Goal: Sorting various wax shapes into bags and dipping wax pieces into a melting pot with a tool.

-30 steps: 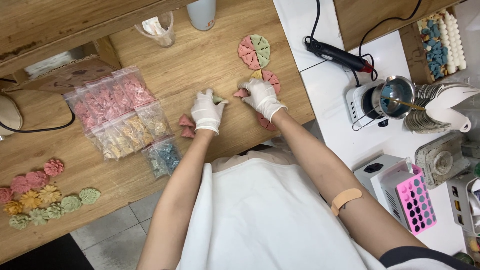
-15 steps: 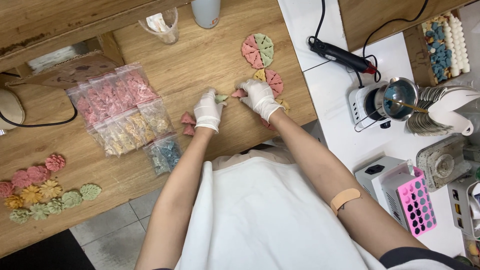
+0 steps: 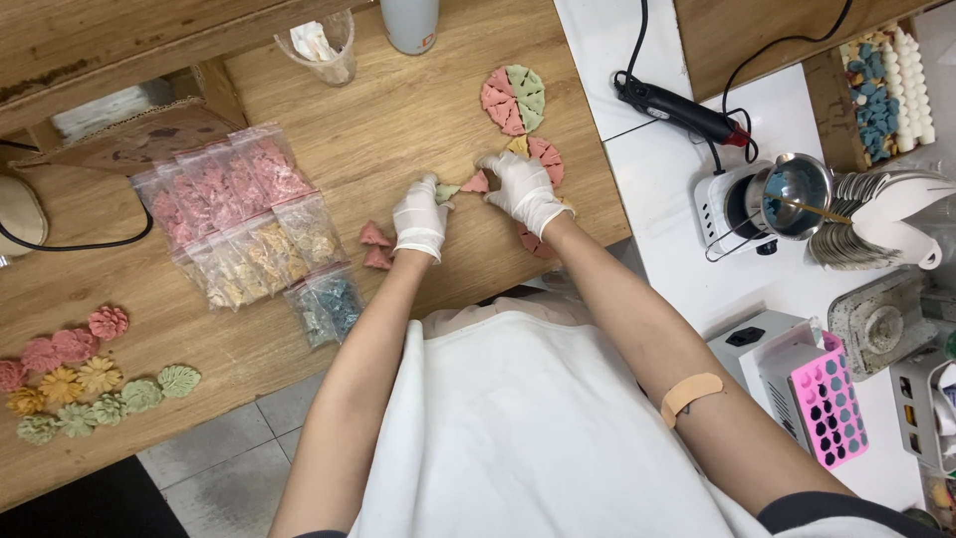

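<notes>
Both my hands wear white gloves and rest on a wooden table (image 3: 418,110). My left hand (image 3: 420,216) pinches a small pale green wedge piece (image 3: 447,190). My right hand (image 3: 523,189) holds a pink wedge piece (image 3: 476,183) right beside it, the two pieces almost touching. Two loose pink wedges (image 3: 374,245) lie just left of my left wrist. A round disc of pink and green wedges (image 3: 514,99) sits above my right hand, and a partial pink and yellow disc (image 3: 543,157) lies by its fingers.
Clear bags of pink, yellow and blue pieces (image 3: 249,229) lie to the left. Flower-shaped pieces (image 3: 90,374) line the near left edge. A plastic cup (image 3: 321,45) and bottle (image 3: 410,22) stand at the far edge. Right: heat tool (image 3: 677,108), melting pot (image 3: 787,194), pink mould (image 3: 835,403).
My view has shifted slightly. Both hands stay close together over the table, with the green and pink wedges brought nearer to each other between the fingertips.
</notes>
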